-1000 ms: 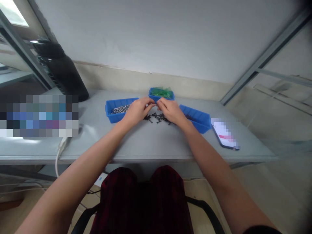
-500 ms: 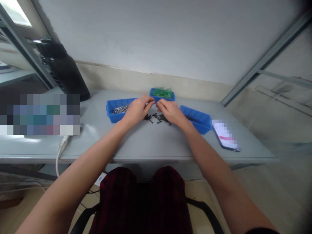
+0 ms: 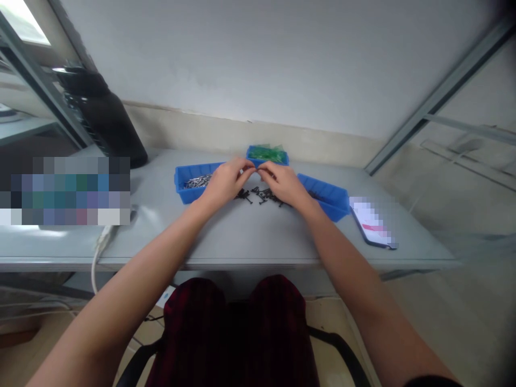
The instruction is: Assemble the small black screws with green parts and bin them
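Observation:
My left hand point(image 3: 228, 180) and my right hand point(image 3: 282, 183) meet fingertip to fingertip over the table. Both are closed in a pinch, and whatever is between the fingers is too small to make out. Below them lies a loose pile of black screws point(image 3: 264, 194). Partly behind my left hand stands a blue bin point(image 3: 186, 194) with silvery metal pieces point(image 3: 197, 181) in it. Beside my right wrist is another blue bin point(image 3: 336, 209) with dark small parts inside. A smaller blue bin point(image 3: 268, 162) with green plastic bags point(image 3: 266, 153) sits just beyond my fingers.
A phone point(image 3: 373, 223) lies at the right on the grey table point(image 3: 242, 242). A large black bottle point(image 3: 107, 118) stands at the back left, near a blurred-out patch and a white cable point(image 3: 97, 258). The wall point(image 3: 258, 64) rises behind the bins.
My fingertips have come closer together and now touch or nearly touch. The bins and the screw pile stay where they were.

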{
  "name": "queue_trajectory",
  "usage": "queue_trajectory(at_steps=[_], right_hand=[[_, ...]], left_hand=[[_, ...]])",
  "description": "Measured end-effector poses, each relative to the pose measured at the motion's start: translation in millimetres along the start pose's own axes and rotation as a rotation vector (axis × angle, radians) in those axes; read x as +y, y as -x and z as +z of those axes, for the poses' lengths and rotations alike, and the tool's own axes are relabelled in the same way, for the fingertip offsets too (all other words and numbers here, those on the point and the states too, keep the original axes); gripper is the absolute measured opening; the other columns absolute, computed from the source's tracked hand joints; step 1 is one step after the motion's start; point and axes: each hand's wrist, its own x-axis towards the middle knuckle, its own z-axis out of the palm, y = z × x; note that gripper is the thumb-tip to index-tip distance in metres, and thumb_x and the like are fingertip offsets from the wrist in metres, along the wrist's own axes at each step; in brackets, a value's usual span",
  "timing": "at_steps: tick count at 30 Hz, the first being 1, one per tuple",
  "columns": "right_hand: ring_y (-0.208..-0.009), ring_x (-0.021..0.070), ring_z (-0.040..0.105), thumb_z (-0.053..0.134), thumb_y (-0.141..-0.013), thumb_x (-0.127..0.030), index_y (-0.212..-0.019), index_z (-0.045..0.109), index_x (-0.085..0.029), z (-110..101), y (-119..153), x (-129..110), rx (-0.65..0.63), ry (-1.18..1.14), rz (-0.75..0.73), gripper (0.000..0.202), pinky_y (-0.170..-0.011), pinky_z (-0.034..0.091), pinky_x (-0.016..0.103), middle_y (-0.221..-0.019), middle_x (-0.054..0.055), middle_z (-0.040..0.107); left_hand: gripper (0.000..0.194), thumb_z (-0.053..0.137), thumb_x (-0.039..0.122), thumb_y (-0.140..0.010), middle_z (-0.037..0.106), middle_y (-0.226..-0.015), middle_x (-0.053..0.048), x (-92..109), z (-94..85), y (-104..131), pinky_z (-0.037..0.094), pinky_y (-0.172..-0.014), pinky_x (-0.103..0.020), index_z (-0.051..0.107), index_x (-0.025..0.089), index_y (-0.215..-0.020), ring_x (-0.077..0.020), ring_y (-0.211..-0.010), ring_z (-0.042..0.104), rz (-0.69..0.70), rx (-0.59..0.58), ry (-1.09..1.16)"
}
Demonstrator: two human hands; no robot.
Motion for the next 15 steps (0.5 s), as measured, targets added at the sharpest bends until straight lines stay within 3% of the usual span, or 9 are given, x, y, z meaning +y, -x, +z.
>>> queue_trajectory(at_steps=[7,15], right_hand=[[-0.076,0.0180,0.061,0.047,-0.097,-0.035,-0.102,0.067,-0.020,1.4,0.1,-3.0,0.052,-0.040,0.011,0.024,-0.073,0.042,0.030,-0.088,0.004,0.071],[-0.078,0.0190,0.065,0.051,-0.096,-0.035,-0.102,0.066,-0.021,2.0,-1.1,-0.6,0.136,-0.044,0.000,0.022,-0.075,0.046,0.031,-0.087,0.004,0.072]], left_hand=[[0.020,0.055,0.028,-0.095,0.072,-0.097,-0.008,-3.3,0.9,0.1,0.048,-0.076,-0.030,0.071,0.018,-0.103,-0.0191,-0.083,0.065,0.049,-0.102,-0.049],[0.020,0.056,0.030,-0.095,0.072,-0.094,-0.007,-1.3,0.5,0.9,0.048,-0.076,-0.030,0.071,0.019,-0.101,-0.0174,-0.079,0.064,0.040,-0.063,-0.012]])
